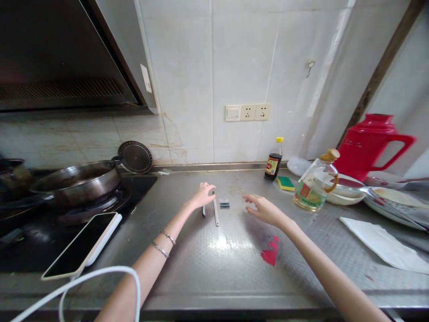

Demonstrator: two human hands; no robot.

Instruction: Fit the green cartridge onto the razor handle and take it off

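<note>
My left hand (202, 196) is at the middle of the steel counter, its fingers closed around the top of a slim two-legged tool. The tool's pale strip (216, 213) slants down from my fingertips to the counter, and a shorter leg with a dark end (203, 212) shows under the palm. My fingers hide where the legs meet. Just right of it lies a small clear piece with dark bands (224, 204), too small to name. My right hand (263, 208) hovers over the counter farther right, fingers apart, holding nothing.
Left, a phone (82, 243) with a white cable lies beside the stove, which bears a steel pan (78, 181). A torn red scrap (271, 252) lies in front. To the right stand a sauce bottle (274, 160), sponge (285, 183), oil jug (313, 188), dishes and red thermos (365, 145).
</note>
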